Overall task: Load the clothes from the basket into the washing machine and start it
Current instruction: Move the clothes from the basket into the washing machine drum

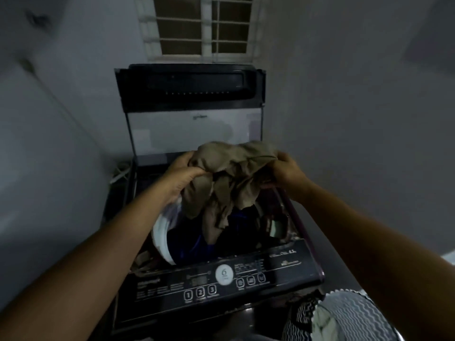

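Observation:
A dark top-loading washing machine [290, 274] stands in front of me with its lid [189, 89] raised upright at the back. A crumpled tan garment [234, 178] hangs over the open drum. My left hand [183, 172] grips its left side and my right hand [286, 169] grips its right side. Dark blue, white and maroon clothes [192, 242] lie in the drum below. At the bottom right, the basket [354, 316] shows patterned black-and-white cloth and a pale item.
The control panel [216, 281] with numbered buttons and a round dial faces me at the machine's front edge. Grey walls close in on both sides. A barred window [202, 28] sits above the lid. A white cable [120, 172] lies left of the machine.

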A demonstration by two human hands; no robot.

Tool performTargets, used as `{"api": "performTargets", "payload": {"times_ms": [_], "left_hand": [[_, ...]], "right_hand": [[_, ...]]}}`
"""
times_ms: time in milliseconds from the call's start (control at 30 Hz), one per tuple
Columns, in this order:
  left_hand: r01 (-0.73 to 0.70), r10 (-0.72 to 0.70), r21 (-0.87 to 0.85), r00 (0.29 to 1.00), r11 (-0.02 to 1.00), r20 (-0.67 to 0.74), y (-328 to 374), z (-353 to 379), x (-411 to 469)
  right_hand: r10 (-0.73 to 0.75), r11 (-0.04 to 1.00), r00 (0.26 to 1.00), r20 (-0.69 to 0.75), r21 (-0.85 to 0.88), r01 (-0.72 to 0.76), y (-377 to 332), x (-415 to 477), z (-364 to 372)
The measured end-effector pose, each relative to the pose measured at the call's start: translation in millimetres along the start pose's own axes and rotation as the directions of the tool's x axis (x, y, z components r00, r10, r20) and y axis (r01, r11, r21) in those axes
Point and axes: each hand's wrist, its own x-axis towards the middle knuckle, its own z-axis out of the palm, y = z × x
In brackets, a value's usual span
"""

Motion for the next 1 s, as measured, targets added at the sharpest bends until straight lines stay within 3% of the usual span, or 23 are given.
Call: {"api": "performTargets", "payload": {"times_ms": [167, 367, 533, 800, 1000], "left_hand": [[0.086, -0.070, 0.181, 0.993, 0.980, -0.092, -40, -33, 12], [0.124, -0.089, 0.213, 0.982, 0.969, -0.164, -72, -44, 32], [0.126, -0.106, 0.333, 0.991, 0.934, -0.079, -94, -55, 36], [0.256, -0.233, 0.363, 0.967, 0.896, -0.108, -107, -58, 35], [0.130, -0.163, 0.410, 0.986, 0.903, 0.046, -66, -19, 49]], "right_hand": [[0.088, 0.992, 0.996, -0.018, 0.095, -0.086, 14, 18, 29], [0.125, 0.987, 0.991, 0.045, 0.093, -0.128, 24, 32, 56], [0.109, 0.991, 0.987, 0.118, -0.093, -0.099, 37, 43, 67], [0.162, 0.929, 0.983, 0.086, -0.349, -0.123, 74, 56, 73], [0.147, 0.913, 0.982, 0.116, -0.397, -0.089, 58, 50, 48]]}}
